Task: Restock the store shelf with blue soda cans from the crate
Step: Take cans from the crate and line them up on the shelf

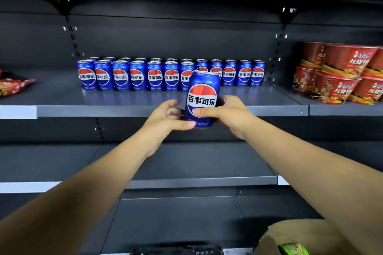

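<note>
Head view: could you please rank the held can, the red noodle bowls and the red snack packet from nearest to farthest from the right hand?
1. Held can, gripped by the right hand.
2. Red noodle bowls, on the shelf's right.
3. Red snack packet, far left.

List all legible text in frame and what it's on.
"百事可乐": held can, gripped by left hand and right hand.
"百事可乐": shelf cans.
Fine print at the can bases: too small to read.
Yellow characters on the red noodle bowls: blurred, unreadable.
Red packet at far left: nothing readable.
</note>
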A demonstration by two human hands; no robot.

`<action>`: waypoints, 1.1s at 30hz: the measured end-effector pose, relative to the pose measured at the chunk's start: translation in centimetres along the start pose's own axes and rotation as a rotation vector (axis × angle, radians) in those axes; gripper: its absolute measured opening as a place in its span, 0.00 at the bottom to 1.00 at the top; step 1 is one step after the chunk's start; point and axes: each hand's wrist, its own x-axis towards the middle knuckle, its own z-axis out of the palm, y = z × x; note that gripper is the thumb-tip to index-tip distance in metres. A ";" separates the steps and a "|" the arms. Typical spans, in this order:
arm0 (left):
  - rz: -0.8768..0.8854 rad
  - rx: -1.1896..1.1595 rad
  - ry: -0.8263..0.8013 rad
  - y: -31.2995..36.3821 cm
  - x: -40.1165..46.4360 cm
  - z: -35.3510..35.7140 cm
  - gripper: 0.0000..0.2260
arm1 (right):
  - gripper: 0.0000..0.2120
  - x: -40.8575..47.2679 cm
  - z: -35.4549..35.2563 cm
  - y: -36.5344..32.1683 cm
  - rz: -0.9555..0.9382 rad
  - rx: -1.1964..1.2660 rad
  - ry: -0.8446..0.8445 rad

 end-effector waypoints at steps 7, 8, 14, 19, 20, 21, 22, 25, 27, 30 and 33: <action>-0.010 0.114 0.249 -0.2 5.0 -1.9 0.15 | 0.15 4.3 -0.1 0.1 -0.012 -0.008 0.059; -0.015 0.114 0.262 -0.3 5.8 -1.8 0.14 | 0.15 5.0 -0.3 0.1 -0.016 -0.020 0.062; -0.021 0.099 0.324 -1.3 10.8 -0.5 0.11 | 0.21 9.0 -2.6 0.9 -0.011 -0.049 0.093; -0.006 0.106 0.366 -1.6 14.7 0.4 0.11 | 0.17 12.7 -5.2 1.7 -0.027 -0.071 0.092; -0.013 0.112 0.359 -1.7 15.5 0.7 0.11 | 0.17 13.4 -5.7 2.1 -0.025 -0.069 0.093; -0.020 0.120 0.351 -1.8 16.3 1.0 0.10 | 0.17 14.1 -6.2 2.5 -0.019 -0.073 0.094; -0.027 0.129 0.344 -1.9 17.1 1.4 0.10 | 0.18 14.7 -6.7 2.9 -0.008 -0.084 0.092; -0.044 0.158 0.346 -2.7 19.4 2.5 0.10 | 0.20 16.7 -8.2 4.3 0.021 -0.134 0.064; -0.046 0.165 0.353 -3.4 20.7 3.1 0.12 | 0.18 17.9 -9.0 5.2 0.029 -0.157 0.048; -0.050 0.151 0.356 -4.1 22.7 3.5 0.11 | 0.18 19.6 -9.9 6.2 0.033 -0.139 0.038; -0.057 0.132 0.363 -4.6 24.5 3.7 0.12 | 0.21 21.4 -10.4 7.1 0.026 -0.156 0.026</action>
